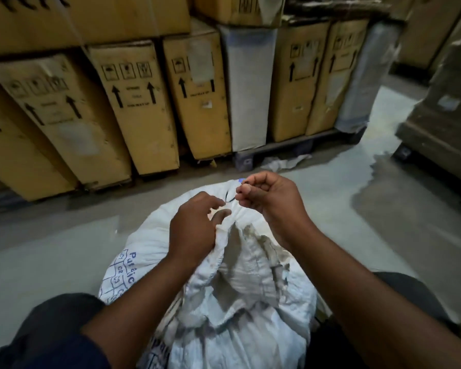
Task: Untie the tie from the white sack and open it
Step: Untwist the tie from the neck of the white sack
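A white woven sack [250,265] with blue print lies on the floor between my knees, its gathered neck pointing away from me. A thin dark tie [229,197] loops around that neck. My left hand [194,227] grips the bunched fabric of the neck, thumb pressed into the folds. My right hand [268,198] pinches the end of the tie between thumb and forefinger just above the neck. The sack's mouth is still bunched together.
Tall cardboard boxes [133,102] with arrow marks stand in a row on a pallet [290,149] just beyond the sack. A crumpled white scrap [285,162] lies by the pallet. Another loaded pallet [437,123] stands at right. Grey concrete floor [357,209] surrounds the sack.
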Motion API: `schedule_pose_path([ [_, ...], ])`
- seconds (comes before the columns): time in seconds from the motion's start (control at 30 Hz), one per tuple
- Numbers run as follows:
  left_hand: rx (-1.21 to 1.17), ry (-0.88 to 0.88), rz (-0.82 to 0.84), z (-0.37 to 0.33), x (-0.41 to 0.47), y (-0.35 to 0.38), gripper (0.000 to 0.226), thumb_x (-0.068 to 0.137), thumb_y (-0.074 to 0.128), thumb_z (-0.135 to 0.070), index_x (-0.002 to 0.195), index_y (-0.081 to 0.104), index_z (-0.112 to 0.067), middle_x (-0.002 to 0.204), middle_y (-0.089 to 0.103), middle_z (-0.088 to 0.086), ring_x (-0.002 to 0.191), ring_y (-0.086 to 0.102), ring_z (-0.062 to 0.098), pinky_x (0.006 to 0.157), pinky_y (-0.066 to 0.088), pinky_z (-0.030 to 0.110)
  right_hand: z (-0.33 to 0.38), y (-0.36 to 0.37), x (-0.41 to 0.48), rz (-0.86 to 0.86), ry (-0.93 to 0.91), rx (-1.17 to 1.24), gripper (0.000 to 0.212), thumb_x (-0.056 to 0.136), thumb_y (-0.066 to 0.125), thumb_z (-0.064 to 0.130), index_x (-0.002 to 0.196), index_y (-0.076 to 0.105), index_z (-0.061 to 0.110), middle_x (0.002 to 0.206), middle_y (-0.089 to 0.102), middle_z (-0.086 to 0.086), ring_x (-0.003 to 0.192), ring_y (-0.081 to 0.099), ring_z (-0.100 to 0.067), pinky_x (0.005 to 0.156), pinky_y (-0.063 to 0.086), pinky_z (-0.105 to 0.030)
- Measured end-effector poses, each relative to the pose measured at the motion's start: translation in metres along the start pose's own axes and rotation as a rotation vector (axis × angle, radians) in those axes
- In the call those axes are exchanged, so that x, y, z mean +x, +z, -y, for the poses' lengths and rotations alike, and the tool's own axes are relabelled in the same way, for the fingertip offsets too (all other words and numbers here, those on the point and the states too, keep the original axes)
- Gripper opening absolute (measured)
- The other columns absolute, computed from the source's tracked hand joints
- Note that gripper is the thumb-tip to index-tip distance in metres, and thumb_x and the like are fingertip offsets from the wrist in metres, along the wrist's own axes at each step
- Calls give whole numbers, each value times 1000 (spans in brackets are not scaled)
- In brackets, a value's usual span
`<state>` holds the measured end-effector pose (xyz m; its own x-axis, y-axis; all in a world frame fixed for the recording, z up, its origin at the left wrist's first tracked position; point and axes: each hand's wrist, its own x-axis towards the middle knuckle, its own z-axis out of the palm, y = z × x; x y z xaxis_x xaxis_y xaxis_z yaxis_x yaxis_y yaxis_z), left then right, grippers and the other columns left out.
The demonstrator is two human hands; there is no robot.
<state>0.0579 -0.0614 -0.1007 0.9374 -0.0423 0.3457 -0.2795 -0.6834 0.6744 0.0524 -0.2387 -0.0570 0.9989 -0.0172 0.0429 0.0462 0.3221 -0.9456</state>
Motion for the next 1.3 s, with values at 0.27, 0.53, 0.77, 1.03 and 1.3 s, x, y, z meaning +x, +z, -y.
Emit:
schedule_pose_path([
  [0.27, -446, -14, 161, -78, 38, -51, 15, 92, 79, -25, 107, 82, -22, 90, 81, -6, 74, 74, 7, 68, 57, 24, 59, -3, -26, 0, -111, 143, 8, 92, 67, -4, 95, 67, 4, 93, 75, -19, 88, 75, -26, 80, 59, -32],
  [0.53, -891, -186, 349, -172, 30, -66, 15, 99, 68, -19, 95, 75, -7, 69, 70, 5, 60, 62, 14, 76, 54, 38, 128, -19, -93, 19, -281, -267, 15, 88, 75, -3, 102, 73, 2, 98, 78, -19, 89, 75, -28, 74, 60, -33],
  [0.77, -798, 118, 545, -257, 2, -56, 21, 103, 65, -20, 93, 79, -8, 73, 70, 5, 62, 59, 14, 55, 48, 22, 195, -81, -157, -292, -448, -510, 13, 99, 68, 18, 108, 75, 13, 72, 70, 3, 60, 55, -13, 52, 45, -33],
  [1.03, -727, 388, 857, -372, -40, -18, 28, 105, 61, -26, 97, 73, -2, 75, 68, 0, 66, 62, 8, 57, 50, 19, 270, -147, -246, -333, -441, -480, 16, 88, 76, 24, 95, 81, 11, 76, 62, -25, 59, 47, -21, 44, 39, -23],
  [1.3, -716, 480, 1158, -441, -110, 36, 26, 108, 56, -27, 90, 71, -15, 75, 65, 2, 74, 65, 13, 62, 53, 24, 288, -214, -339, -383, -393, -359, 27, 69, 86, 33, 86, 80, 13, 70, 62, -14, 49, 46, -9, 38, 34, -19],
])
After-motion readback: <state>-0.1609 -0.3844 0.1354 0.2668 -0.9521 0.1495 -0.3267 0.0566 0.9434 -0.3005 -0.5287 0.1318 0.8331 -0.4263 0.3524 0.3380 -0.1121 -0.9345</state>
